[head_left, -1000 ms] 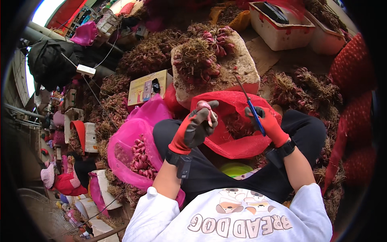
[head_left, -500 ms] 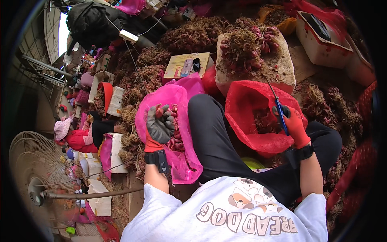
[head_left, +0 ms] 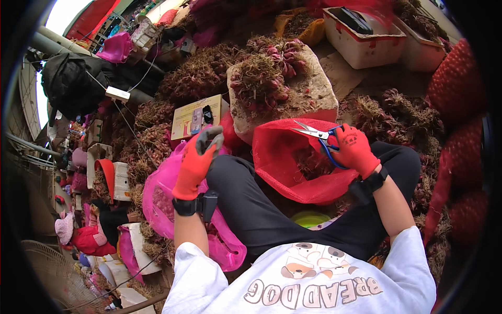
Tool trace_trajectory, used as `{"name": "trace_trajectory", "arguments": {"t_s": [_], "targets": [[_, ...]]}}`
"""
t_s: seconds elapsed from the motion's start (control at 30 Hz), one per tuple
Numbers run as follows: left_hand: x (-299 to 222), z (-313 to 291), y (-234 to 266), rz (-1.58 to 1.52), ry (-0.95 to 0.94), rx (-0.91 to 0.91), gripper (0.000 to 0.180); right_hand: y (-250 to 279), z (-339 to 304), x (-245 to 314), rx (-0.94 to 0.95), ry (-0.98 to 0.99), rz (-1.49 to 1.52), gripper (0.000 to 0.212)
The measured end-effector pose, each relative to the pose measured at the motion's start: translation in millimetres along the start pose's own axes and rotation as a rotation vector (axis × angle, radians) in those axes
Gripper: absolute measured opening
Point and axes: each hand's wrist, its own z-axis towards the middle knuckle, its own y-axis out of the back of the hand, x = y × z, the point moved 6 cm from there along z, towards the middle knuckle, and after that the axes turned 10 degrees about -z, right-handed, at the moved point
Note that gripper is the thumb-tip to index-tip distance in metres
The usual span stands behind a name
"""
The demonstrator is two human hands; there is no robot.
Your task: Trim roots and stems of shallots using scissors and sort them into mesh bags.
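My right hand (head_left: 354,150), in a red and grey glove, grips blue-handled scissors (head_left: 314,132). Their blades stand apart above the rim of a red mesh bag (head_left: 269,157), which has dry brownish trimmings (head_left: 309,163) inside. My left hand (head_left: 197,159), gloved alike, is raised over a pink mesh bag (head_left: 159,201) with its fingers stretched and apart. Nothing shows in it. The left forearm hides part of that bag. Beyond my knees, bunches of shallots (head_left: 264,78) with dried roots and stalks lie on a dirty white foam block (head_left: 316,97).
Heaps of shallots (head_left: 384,112) lie right and far left. A cardboard box (head_left: 183,116) carrying small devices stands left of the foam block. White foam boxes (head_left: 361,49) sit far right. A green basin (head_left: 308,218) is between my legs. Left are a fan (head_left: 49,269) and a seated person (head_left: 94,239).
My left hand has risen from the pink bag toward the foam block, and the shallots in it no longer show. The scissors have turned left, blades opened. The whole view has shifted.
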Motion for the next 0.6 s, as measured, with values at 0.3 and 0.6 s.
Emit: {"name": "trace_trajectory", "arguments": {"t_s": [0.3,0.6], "targets": [[153,191,-53,0.554,0.034,-0.185,0.047,-17,43,-11,0.192,0.285,-0.006,0.034],[216,209,-52,0.762,0.125,-0.503,0.097,-21,79,-2,0.264,0.178,0.037,0.039]]}}
